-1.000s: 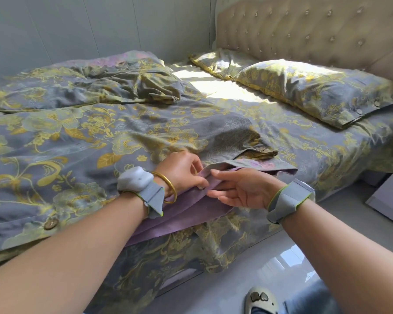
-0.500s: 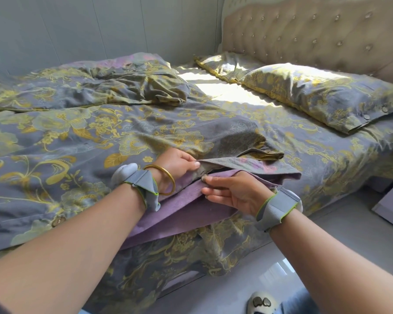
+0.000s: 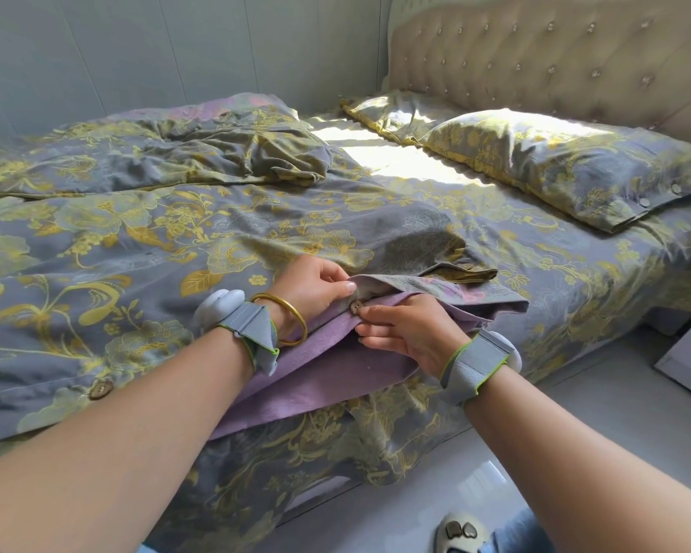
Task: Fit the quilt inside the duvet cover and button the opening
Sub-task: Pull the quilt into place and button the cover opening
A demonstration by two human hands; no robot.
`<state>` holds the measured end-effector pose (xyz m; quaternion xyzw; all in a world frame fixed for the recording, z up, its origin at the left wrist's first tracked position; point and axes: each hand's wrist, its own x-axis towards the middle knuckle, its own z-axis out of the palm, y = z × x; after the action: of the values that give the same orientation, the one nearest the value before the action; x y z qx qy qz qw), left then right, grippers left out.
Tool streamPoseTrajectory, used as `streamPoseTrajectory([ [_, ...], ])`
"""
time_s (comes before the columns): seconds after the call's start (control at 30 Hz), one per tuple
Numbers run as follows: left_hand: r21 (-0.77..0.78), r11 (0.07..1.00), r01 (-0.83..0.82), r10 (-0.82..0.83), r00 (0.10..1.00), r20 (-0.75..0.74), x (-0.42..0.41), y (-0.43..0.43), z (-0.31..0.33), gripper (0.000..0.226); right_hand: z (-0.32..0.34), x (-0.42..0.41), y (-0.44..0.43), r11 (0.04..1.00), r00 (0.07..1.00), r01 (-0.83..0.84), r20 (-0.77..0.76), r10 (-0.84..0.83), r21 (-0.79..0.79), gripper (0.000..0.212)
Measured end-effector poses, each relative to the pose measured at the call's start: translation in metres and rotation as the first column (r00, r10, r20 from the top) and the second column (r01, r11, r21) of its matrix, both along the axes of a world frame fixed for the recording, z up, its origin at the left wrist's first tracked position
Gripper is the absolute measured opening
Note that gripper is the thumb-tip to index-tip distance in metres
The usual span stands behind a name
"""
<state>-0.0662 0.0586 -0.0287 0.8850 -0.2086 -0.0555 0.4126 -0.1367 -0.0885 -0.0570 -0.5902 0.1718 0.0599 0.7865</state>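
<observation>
My right hand [image 3: 405, 333] now pinches a brown button [image 3: 356, 308] that was hidden earlier, my left hand [image 3: 316, 287] seemingly lifting the cover's edge [image 3: 380, 282].

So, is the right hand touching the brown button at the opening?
Touching. In the head view, the right hand's fingertips press against the brown button.

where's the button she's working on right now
In the head view, the button sits near the middle of the frame at the duvet cover's open edge, between the left hand and right hand, just above the purple lining.
</observation>
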Motion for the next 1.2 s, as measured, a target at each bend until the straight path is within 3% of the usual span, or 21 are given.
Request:
streamPoseTrajectory([
  [0.07,0.0,1.0,-0.001,0.001,1.0,0.01,-0.002,0.0,0.001,0.023,-0.001,0.0,0.0,1.0,1.0,0.003,0.008,-0.003,0.009,0.021],
  [0.13,-0.089,0.996,-0.024,0.015,0.996,-0.092,-0.003,-0.001,0.003,0.033,-0.002,0.0,0.001,1.0,1.0,-0.002,0.025,0.001,0.02,0.02],
  [0.23,-0.17,0.985,-0.04,0.0,0.973,-0.23,-0.002,0.001,0.0,0.016,-0.003,-0.001,0.002,0.999,0.999,0.003,0.041,-0.005,0.034,0.019],
  [0.47,0.147,0.989,0.028,-0.036,0.998,0.057,-0.007,-0.006,-0.007,0.002,-0.005,0.001,0.004,0.994,0.998,0.037,0.045,-0.032,-0.104,0.018],
  [0.57,0.24,0.967,-0.082,0.02,0.968,0.25,-0.004,-0.004,-0.002,0.004,0.002,-0.001,0.002,0.994,0.995,-0.071,0.059,0.077,-0.085,0.038],
  [0.67,0.268,0.96,-0.079,-0.013,0.946,0.325,-0.005,-0.003,-0.001,0.002,0.0,0.002,0.002,0.975,0.996,-0.044,0.07,0.061,-0.216,0.056],
  [0.7,0.293,0.954,-0.059,-0.049,0.937,0.347,-0.007,-0.004,-0.001,0.001,-0.004,0.003,0.004,0.942,0.995,0.015,0.1,0.02,-0.335,0.052],
  [0.8,0.357,0.933,-0.035,-0.133,0.89,0.435,-0.012,-0.007,-0.008,0.002,-0.016,0.009,0.004,0.716,0.975,0.164,0.222,-0.013,-0.678,0.037],
  [0.9,0.412,0.91,-0.042,-0.201,0.825,0.528,-0.013,-0.008,-0.012,0.006,-0.018,0.013,0.005,0.667,0.977,0.173,0.211,-0.025,-0.725,0.033],
  [0.97,0.458,0.888,-0.041,-0.263,0.772,0.579,-0.014,-0.006,-0.014,0.011,-0.016,0.014,0.007,0.79,0.981,0.172,0.178,-0.081,-0.588,0.028],
  [1.03,0.465,0.885,-0.001,-0.327,0.709,0.625,-0.014,-0.005,-0.013,0.012,-0.015,0.012,0.009,0.965,0.992,0.123,0.034,-0.119,-0.232,0.014],
  [1.1,0.462,0.885,0.062,-0.394,0.628,0.671,-0.012,-0.003,-0.011,0.013,-0.012,0.008,0.008,0.996,0.99,0.087,-0.11,-0.083,0.034,0.007],
  [1.2,0.47,0.878,0.093,-0.443,0.526,0.725,-0.01,0.0,-0.012,0.017,-0.011,0.006,0.004,0.982,0.984,0.036,-0.177,-0.003,0.184,0.013],
])
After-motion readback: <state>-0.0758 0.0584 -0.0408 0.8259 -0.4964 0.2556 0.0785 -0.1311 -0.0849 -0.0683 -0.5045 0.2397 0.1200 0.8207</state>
